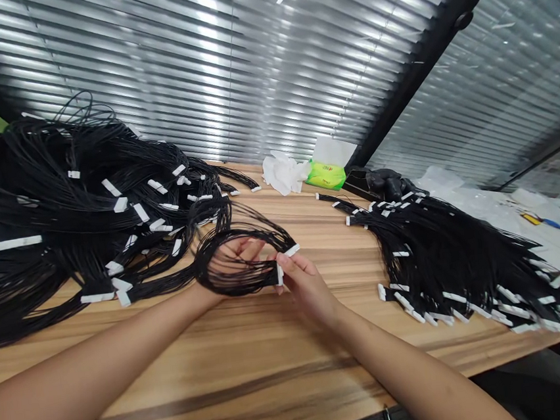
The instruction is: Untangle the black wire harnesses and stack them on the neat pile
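The right hand [307, 286] grips a looped black wire bundle [231, 274] over the wooden surface [177, 378], its white connector [285, 260] angled up-right; the left hand's [230, 258] grip, behind the strands, is unclear.

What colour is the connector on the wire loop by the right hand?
The connector is white; the head view shows it best.
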`<state>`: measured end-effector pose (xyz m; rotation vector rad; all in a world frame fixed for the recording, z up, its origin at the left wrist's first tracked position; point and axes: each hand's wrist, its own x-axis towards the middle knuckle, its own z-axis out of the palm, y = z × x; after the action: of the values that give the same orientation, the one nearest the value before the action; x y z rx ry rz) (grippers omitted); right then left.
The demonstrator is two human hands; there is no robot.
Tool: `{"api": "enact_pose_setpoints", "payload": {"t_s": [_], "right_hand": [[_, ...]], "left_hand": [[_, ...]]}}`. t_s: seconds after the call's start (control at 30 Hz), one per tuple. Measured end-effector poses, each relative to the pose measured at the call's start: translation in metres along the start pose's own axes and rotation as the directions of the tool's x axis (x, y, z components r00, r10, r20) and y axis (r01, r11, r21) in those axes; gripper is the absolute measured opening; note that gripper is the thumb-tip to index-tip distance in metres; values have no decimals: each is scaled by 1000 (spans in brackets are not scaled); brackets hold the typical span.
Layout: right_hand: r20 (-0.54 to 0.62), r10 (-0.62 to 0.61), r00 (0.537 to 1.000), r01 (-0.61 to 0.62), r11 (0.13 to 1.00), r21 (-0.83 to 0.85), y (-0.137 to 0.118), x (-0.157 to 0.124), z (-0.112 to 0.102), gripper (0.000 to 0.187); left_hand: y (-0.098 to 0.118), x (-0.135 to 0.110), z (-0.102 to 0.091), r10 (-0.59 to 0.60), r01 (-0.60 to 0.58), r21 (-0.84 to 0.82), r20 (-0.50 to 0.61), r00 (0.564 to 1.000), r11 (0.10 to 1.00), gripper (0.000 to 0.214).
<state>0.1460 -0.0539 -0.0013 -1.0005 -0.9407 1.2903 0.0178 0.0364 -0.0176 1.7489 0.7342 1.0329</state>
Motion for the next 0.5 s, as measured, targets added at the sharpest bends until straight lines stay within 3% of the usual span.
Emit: {"api": "enact_pose_setpoints", "payload": {"t_s": [0.13,0.27,0.4,0.5], "right_hand": [[-171,-109,979,103,994,-45,-3,5,-4,31],[-303,-198,932,168,978,-123,-8,7,-7,30],[-378,-257,889,215,965,-151,-13,6,-7,30],[-379,-282,881,222,955,-196,-13,5,-6,31]], "left_hand": [[4,2,-3,43,-42,-57,19,999,998,31],[10,-2,-8,78,-82,50,66,995,995,31],[18,-9,-8,66,-82,183,92,994,980,29],[21,-15,-8,201,-206,230,43,979,951,19]]}}
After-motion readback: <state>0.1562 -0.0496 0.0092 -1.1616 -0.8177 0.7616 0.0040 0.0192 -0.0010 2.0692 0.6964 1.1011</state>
